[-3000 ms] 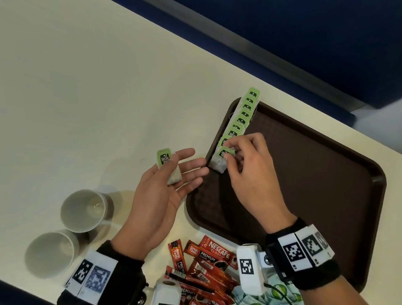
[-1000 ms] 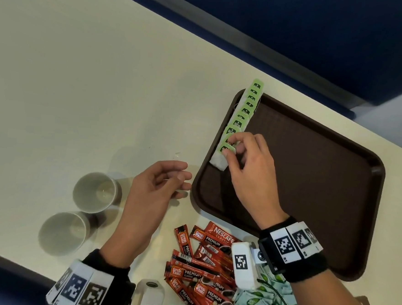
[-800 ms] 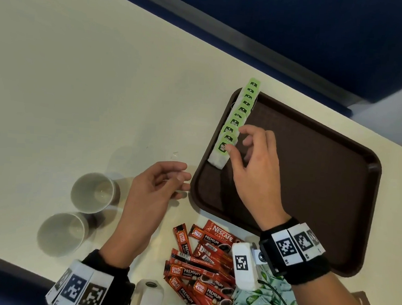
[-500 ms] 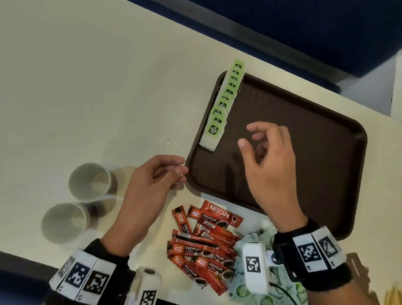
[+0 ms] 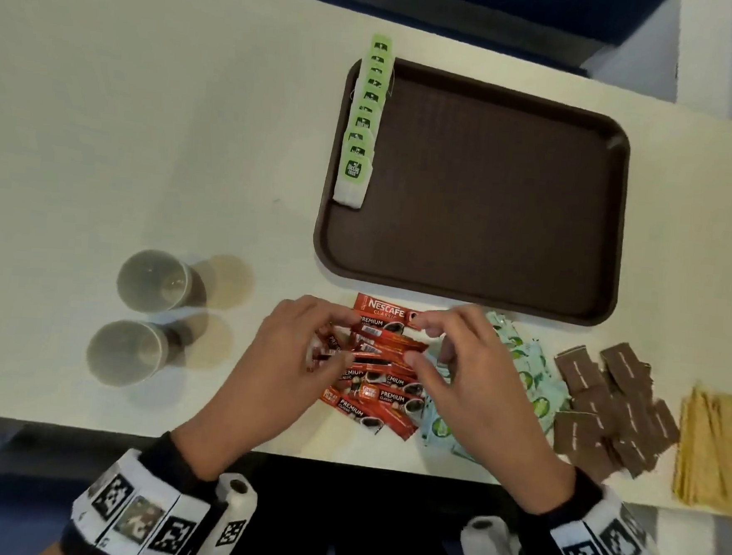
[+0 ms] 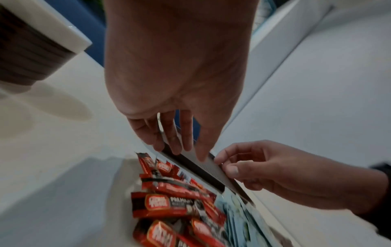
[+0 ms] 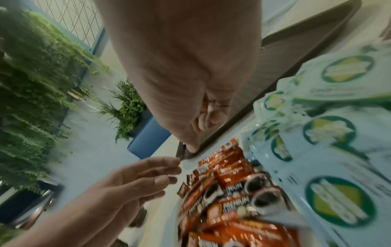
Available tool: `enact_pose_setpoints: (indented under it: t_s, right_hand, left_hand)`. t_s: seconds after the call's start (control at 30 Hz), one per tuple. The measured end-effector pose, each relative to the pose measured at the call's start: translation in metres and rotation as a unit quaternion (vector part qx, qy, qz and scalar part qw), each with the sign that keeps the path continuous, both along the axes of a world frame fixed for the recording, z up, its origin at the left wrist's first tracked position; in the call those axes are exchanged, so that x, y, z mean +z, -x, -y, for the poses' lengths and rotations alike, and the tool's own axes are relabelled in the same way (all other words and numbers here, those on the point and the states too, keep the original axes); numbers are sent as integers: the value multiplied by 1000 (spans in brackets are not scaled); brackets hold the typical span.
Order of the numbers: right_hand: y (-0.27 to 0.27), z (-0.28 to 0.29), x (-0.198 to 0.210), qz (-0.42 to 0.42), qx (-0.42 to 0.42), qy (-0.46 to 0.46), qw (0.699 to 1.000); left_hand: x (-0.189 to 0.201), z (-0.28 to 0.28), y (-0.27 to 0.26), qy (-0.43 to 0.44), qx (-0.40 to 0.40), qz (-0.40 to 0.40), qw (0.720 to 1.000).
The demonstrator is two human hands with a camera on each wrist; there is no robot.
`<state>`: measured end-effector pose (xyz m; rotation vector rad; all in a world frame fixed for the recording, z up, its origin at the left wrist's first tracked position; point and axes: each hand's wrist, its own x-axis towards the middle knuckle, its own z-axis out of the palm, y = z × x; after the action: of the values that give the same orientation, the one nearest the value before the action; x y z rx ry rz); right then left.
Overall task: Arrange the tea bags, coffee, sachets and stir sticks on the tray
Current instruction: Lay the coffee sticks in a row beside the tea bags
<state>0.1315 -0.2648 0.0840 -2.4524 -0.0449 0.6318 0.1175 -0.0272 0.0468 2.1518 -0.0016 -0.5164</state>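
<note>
Row of green-tagged white tea bags [image 5: 358, 146] now complete along left edge of dark brown plastic tray [image 5: 484, 294]. Both hands moved to red coffee stick pile [image 5: 380, 382] beside tray: left hand [image 5: 289, 358] pinching one stick, right hand [image 5: 461, 370] fingers curled over pile, grip unclear. Coffee stage starting.

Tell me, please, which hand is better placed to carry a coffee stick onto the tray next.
Right, probably. The right hand lies over the coffee sticks, just in front of the bare middle of the tray. The left hand sits off the tray's near corner, on the side of the tea bags. Neither grip is clear.
</note>
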Motion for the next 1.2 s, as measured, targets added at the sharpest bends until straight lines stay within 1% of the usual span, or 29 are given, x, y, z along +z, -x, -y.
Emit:
enact_pose_setpoints:
  t_s: [0.07,0.13,0.23,0.33,0.4,0.53,0.97,1.1,1.2]
  right_hand:
    - [15,0,-5,-19,18,14,1000]
    - [28,-3,-11,-35,28,22,999]
    - [43,-7,-17,-49,39,27,998]
    - [53,-14,-23,-44,56,44,996]
    - [57,-20,-25,-39,68,60,995]
    - [58,-32,-32,-28,82,75,993]
    - [29,-44,-38,-22,55,114,992]
    - [21,-46,-38,-29,53,122,991]
    - [18,-47,-38,-34,62,127,989]
  left_hand:
    - [-3,4,11,-53,-84,34,994]
    - [-6,10,23,-102,-144,68,982]
    - [-15,19,40,-175,-198,110,958]
    - [-24,27,51,-220,-222,123,942]
    - [-28,31,53,-231,-213,125,941]
    - [-37,35,51,-234,-164,157,945]
    - [-55,22,28,-176,-135,176,959]
    - [-57,20,19,-146,-134,165,966]
    - [-54,19,14,-113,-125,127,978]
